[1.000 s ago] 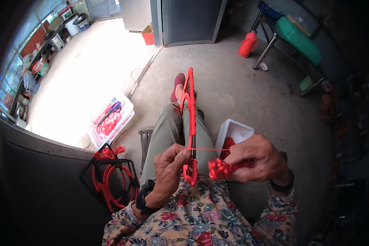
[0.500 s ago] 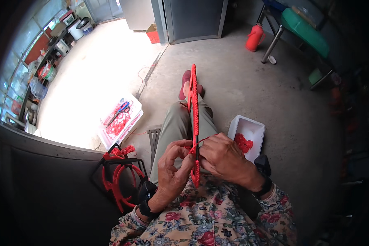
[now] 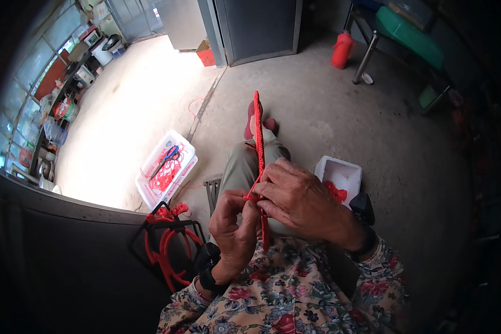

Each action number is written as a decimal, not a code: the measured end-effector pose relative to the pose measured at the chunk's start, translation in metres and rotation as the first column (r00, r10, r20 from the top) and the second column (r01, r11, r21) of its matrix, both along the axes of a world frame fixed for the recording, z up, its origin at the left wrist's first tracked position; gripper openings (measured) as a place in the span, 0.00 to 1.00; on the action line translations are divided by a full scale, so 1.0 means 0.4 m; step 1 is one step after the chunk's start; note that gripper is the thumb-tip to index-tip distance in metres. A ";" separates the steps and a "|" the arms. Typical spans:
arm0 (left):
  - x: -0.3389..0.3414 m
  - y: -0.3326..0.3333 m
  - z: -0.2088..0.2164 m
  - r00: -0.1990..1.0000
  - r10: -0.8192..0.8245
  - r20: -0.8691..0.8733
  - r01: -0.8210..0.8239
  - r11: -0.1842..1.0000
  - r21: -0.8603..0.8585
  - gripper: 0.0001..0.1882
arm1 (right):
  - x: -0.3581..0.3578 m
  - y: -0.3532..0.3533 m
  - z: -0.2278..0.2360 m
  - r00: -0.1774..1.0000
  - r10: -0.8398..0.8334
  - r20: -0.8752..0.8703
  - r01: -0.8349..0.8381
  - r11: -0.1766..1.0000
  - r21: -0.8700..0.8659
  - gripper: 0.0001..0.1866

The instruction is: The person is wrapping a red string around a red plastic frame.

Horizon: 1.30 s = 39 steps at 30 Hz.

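Note:
A narrow frame wrapped in red cord [image 3: 258, 133] stands edge-on between my hands, above my lap and legs. My left hand [image 3: 232, 225] is closed at its left side, thumb and forefinger pinching red cord [image 3: 254, 187] close against the frame. From that pinch a strand slants up to the fingers of my right hand [image 3: 309, 203]. This hand is closed at the frame's right side, its fingertips bent against the frame and cord. Its palm side is hidden, and the frame's lower end shows below the fingers.
Left on the floor, a white tray [image 3: 190, 168] carries loose red cord and blue-handled scissors [image 3: 171, 154]. Red-wrapped frames [image 3: 167, 245] lean beside a dark panel [image 3: 78, 250]. A white foam box [image 3: 348, 170] with red cord stands right. Farther off are a red flask [image 3: 342, 51] and a table leg [image 3: 366, 58].
My right hand has shifted up and across the frame, covering more of it. The frame has turned to look thinner, and the cord strand now slants steeply between my hands.

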State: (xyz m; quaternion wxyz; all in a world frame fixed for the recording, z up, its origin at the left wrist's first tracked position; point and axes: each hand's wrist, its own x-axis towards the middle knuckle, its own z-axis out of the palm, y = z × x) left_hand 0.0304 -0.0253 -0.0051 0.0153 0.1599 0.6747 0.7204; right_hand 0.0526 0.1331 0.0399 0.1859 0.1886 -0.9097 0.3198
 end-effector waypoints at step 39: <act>0.006 0.019 -0.042 0.285 -0.803 0.524 0.252 0.590 0.767 0.16 | 0.430 0.271 0.165 0.722 -0.250 0.645 0.667 0.499 -0.553 0.28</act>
